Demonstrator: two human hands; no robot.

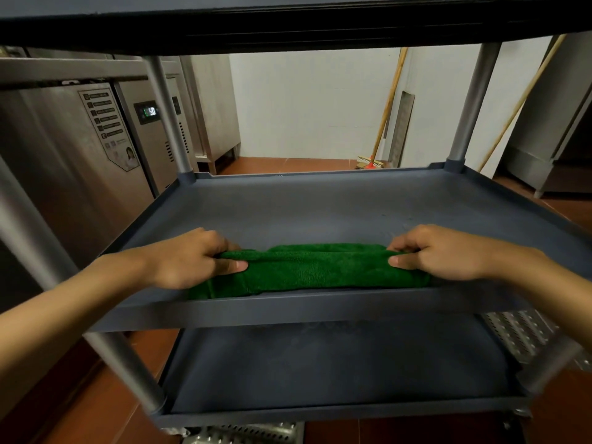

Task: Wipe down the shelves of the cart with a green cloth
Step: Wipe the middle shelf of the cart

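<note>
Three shelves make up my cart (166, 113), and I am working on the middle shelf (320, 200). The green cloth (314, 270) lies on it, folded into a long band along the near edge, just behind the front lip. My left hand (192, 257) pinches the cloth's left end, thumb on the near side and fingers curled over the far fold. My right hand (439, 253) pinches the right end in the same way. Between them the band is pulled out straight against the shelf.

I judge the job to be somewhere in the middle. With the cloth at the front edge, the wide stretch of this shelf behind it is yet to be covered on this pass. It shows faint streaks toward the far right (damp marks, perhaps, though I cannot be sure). The bottom shelf (320, 363) has cloudy smears, and I cannot tell whether those are dirt or drying wipe marks, so I count it as not yet done. The top shelf (288, 24) shows only its underside from here, so its state is hidden.
</note>
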